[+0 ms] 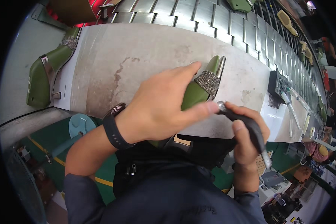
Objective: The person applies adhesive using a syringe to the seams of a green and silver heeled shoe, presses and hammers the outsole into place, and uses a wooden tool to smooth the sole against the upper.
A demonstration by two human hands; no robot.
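- Stretching across the far side: a conveyor (209, 16) of overlapping metal slats, which curves off toward the right.
- Bench top (153, 48), between the conveyor and me: pale, with brown stains and smears.
- Second shoe (39, 86), at the bench's left end: green form lying on its side, metallic strap across it, sparkling band near its upper end; well apart from my hands.
- Near shoe (193, 95), in front of me on the bench top: also a green form with metallic trim. Its narrow end points away from me, toward the conveyor; much of the rest is hidden under my hand.
- My left hand (158, 102): back upward, spread over the near shoe, forefinger reaching forward alongside it, thumb stretched to the right and blurred. Pressure beneath the palm: cannot tell.
- My right hand (245, 145): fingers curled round a tool, thumb laid against its handle.
- Tool (252, 128): dark handle, bright rounded metal at the end by my left thumb, metal tip at the other. Contact with the shoe: cannot tell.
- Black block (278, 84): right part of the bench, slender white-handled implements (290, 106) just beside it.
- Dark wristband (117, 132): round my left wrist.
- Glittering band (208, 83): wrapped round the near shoe's narrow part, just right of my forefinger.
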